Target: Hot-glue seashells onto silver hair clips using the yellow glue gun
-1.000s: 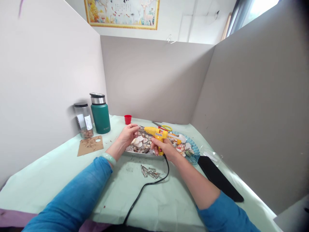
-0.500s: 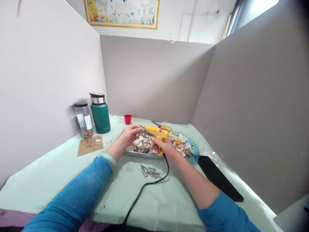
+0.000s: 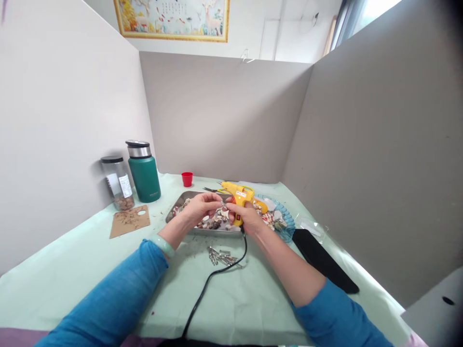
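My right hand [image 3: 250, 219] is wrapped round the handle of a yellow hot glue gun [image 3: 242, 194], its nozzle pointing left. My left hand [image 3: 202, 208] pinches a small metal clip [image 3: 223, 205], partly hidden by the fingers. The fingertips of both hands meet at this clip, beneath the nozzle. Under them lies a metal tray [image 3: 210, 232] with shells and small stones in it. Nearer to me, several silvery clips [image 3: 220, 257] lie in a loose pile. The gun's black cord [image 3: 213, 274] runs past them towards the front edge.
A blue scalloped plate [image 3: 290, 221] with shells stands right of the tray, beside a black flat object [image 3: 323, 260]. At the left are a green bottle [image 3: 144, 178], a jar [image 3: 117, 183] and a brown card [image 3: 129, 221]. Behind the tray are a red cup [image 3: 187, 179] and scissors [image 3: 213, 190].
My left hand has moved from the nozzle tip down and right to my right fingertips. The glue gun has turned slightly, its nozzle now above the left fingers. The view has shifted slightly.
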`<state>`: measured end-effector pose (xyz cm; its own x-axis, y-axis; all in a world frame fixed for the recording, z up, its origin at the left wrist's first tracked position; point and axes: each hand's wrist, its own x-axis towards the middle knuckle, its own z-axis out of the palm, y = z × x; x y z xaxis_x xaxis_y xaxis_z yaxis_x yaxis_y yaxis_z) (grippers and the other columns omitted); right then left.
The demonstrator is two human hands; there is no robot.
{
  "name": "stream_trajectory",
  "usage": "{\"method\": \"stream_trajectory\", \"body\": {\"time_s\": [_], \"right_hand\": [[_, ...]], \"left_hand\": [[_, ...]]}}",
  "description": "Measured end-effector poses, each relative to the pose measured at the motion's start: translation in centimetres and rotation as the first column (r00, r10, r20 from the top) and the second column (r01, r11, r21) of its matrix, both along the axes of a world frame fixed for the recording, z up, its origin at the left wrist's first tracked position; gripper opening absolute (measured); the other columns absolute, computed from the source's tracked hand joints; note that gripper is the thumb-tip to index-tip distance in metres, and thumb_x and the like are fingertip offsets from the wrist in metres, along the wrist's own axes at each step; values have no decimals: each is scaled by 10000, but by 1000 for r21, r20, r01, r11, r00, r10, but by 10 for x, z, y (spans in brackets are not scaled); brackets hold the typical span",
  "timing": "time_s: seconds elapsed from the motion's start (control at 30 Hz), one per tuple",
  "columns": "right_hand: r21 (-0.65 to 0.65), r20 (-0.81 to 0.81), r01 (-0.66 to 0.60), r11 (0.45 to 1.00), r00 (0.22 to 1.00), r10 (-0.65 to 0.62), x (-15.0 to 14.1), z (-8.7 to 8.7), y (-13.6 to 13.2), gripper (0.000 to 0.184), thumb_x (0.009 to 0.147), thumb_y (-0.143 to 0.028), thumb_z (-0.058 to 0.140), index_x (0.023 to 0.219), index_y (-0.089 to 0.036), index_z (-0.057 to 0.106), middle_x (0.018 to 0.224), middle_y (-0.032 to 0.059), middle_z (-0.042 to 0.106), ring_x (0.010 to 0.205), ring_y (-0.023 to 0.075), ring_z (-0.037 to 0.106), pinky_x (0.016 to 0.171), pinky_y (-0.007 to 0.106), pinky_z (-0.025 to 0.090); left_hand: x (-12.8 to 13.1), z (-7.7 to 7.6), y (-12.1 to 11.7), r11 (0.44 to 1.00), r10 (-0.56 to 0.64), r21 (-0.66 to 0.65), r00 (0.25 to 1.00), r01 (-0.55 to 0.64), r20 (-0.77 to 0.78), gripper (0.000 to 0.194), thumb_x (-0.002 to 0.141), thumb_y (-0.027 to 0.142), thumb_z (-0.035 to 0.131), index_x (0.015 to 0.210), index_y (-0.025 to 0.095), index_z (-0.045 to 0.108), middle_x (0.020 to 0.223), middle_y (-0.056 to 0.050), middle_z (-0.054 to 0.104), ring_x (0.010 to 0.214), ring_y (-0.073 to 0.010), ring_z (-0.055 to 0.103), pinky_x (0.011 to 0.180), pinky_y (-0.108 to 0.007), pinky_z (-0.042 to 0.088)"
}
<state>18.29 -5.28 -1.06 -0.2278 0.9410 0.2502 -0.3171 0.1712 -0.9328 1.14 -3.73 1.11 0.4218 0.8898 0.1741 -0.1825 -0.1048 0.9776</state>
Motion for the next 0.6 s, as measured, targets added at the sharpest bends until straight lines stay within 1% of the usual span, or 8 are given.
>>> {"method": "stream_trajectory", "body": {"time_s": [0.1, 0.23, 0.37, 0.43, 0.47, 0.53, 0.57, 0.6], "right_hand": [[-7, 15, -50, 999, 999, 50, 2, 0, 0, 312, 652, -300, 740, 881, -156, 585, 482, -54, 549, 392, 81, 477, 418, 197, 391], [-11, 38, -124, 992, 992, 124, 3, -2, 0, 306, 664, -299, 739, 890, -156, 591, 483, -50, 544, 394, 82, 472, 417, 199, 382], [-8, -10, -172, 985, 985, 171, 3, -2, -1, 287, 657, -271, 744, 874, -156, 595, 500, -54, 527, 407, 74, 458, 424, 203, 383], [1, -58, -175, 985, 983, 175, 2, -2, -2, 272, 660, -261, 740, 864, -157, 592, 507, -57, 513, 415, 68, 444, 431, 205, 391], [5, -89, -166, 986, 982, 166, 1, -1, -1, 271, 660, -258, 740, 862, -160, 589, 512, -61, 506, 419, 65, 438, 436, 205, 398], [2, -159, -122, 993, 980, 120, 1, -1, 0, 283, 651, -252, 745, 864, -167, 579, 522, -69, 495, 423, 60, 425, 442, 206, 412], [-8, -193, -85, 996, 978, 82, 1, -1, 1, 295, 642, -248, 750, 866, -171, 574, 532, -72, 496, 425, 57, 423, 442, 205, 416], [-22, -221, -41, 999, 975, 35, 1, -1, 3, 309, 629, -242, 757, 864, -175, 568, 546, -72, 503, 428, 55, 425, 440, 202, 418]], "left_hand": [[-2, 0, 0, 1000, -14, 21, 999, 15, -46, 206, 631, 214, 777, 742, 113, 635, 620, 11, 573, 444, -27, 416, 440, -187, 305], [-1, 1, -2, 999, -47, -1, 997, 47, -61, 203, 628, 213, 777, 743, 117, 641, 598, 16, 562, 444, -29, 418, 448, -193, 314], [-2, 1, -1, 998, -70, -10, 996, 69, -64, 211, 631, 215, 780, 764, 120, 648, 590, 24, 548, 455, -34, 417, 458, -198, 333], [-5, 0, 2, 997, -74, -14, 995, 73, -62, 243, 641, 230, 777, 826, 126, 659, 607, 27, 547, 472, -41, 427, 470, -202, 352], [-7, 0, 5, 998, -60, -10, 996, 60, -68, 268, 647, 241, 773, 866, 132, 663, 622, 25, 551, 481, -46, 435, 478, -206, 363], [-12, -1, 10, 1000, 17, 25, 992, -14, -123, 295, 661, 265, 755, 910, 138, 661, 654, 17, 568, 493, -57, 452, 485, -212, 376], [-13, -2, 12, 996, 74, 60, 980, -64, -187, 283, 673, 276, 739, 907, 138, 660, 657, 12, 575, 492, -63, 458, 483, -216, 377], [-15, -2, 15, 988, 138, 107, 951, -113, -276, 260, 685, 286, 718, 891, 137, 661, 647, 8, 580, 486, -71, 461, 478, -219, 374]]}}
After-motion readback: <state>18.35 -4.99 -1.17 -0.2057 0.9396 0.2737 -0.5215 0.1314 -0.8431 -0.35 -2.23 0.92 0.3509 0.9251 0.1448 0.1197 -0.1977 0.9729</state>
